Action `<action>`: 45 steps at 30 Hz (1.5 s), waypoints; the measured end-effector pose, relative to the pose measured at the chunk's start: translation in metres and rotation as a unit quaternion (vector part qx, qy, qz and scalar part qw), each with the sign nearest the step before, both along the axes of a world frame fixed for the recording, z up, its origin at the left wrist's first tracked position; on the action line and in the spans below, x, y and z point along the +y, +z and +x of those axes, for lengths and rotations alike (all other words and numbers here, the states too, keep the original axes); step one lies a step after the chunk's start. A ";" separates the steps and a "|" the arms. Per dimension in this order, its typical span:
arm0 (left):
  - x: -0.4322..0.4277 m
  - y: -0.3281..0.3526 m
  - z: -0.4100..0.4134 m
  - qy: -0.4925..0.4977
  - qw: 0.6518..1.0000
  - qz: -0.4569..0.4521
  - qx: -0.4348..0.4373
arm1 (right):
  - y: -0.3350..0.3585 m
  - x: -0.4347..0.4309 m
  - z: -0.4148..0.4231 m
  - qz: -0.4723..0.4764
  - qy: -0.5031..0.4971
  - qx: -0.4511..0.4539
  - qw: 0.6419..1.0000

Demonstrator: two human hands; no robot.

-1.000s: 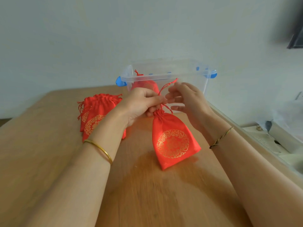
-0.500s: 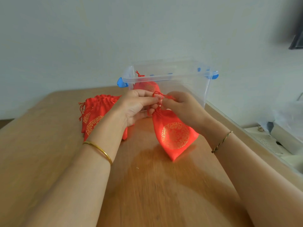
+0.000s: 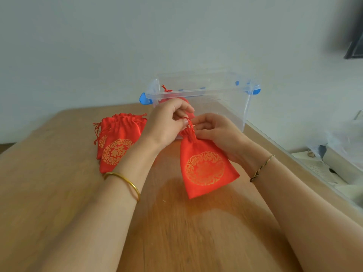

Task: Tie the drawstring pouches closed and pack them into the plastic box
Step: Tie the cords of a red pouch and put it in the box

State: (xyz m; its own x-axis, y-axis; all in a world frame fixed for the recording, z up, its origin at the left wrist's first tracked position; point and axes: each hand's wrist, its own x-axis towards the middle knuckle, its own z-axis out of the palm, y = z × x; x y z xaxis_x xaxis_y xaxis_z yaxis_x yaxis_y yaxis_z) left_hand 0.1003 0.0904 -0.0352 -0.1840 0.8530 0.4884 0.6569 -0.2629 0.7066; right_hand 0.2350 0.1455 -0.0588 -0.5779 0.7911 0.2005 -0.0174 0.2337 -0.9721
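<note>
Pale wall fills the background, and below it a wooden desk (image 3: 59, 193) runs toward the viewer. At the far edge of the desk stands the clear plastic box (image 3: 225, 114) with blue latches, its lid off. One packed pouch (image 3: 167, 90) already shows inside at the left end, its cord tips poking above the rim. A pile of red pouches (image 3: 119, 142) lies on the desk to the left of the box, near it, with their mouths gathered and their cords trailing loose.

Between pile and box, in front of the box, the red pouch (image 3: 206, 169) being worked hangs by its neck, the gold roundel facing up. Its bottom corner seems close to the desk, though I cannot tell whether it touches.

The left hand (image 3: 167, 122) is curled, thumb and forefinger pinching a small loop of the drawstring (image 3: 189, 125) just above the neck. The right hand (image 3: 216, 132) grips the pouch at its gathered neck, fingers closed on the fabric and the cord there. A gold bangle (image 3: 125, 183) sits on the left wrist and a thin cord bracelet (image 3: 261, 167) on the right.

By my reading the step in hand is the knot itself: the mouth is drawn shut and a loop is formed, not yet pulled tight. The next move calls for passing the free end through and tensioning both sides evenly while the neck stays pinched, then lifting the pouch over the rim beside the packed one.
</note>
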 end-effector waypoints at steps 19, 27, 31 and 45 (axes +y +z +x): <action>0.002 -0.005 0.008 -0.047 0.991 0.070 -0.101 | 0.004 0.000 -0.005 -0.180 -0.009 0.138 0.974; -0.001 -0.002 0.004 -0.031 0.956 -0.008 -0.291 | -0.002 0.007 -0.004 -0.163 -0.127 0.151 0.967; 0.000 -0.002 0.004 0.018 0.966 -0.020 -0.258 | -0.007 0.014 -0.004 -0.014 -0.229 0.003 0.973; 0.000 -0.004 0.006 -0.063 0.929 -0.043 -0.362 | -0.011 0.013 0.004 0.069 -0.197 -0.154 0.966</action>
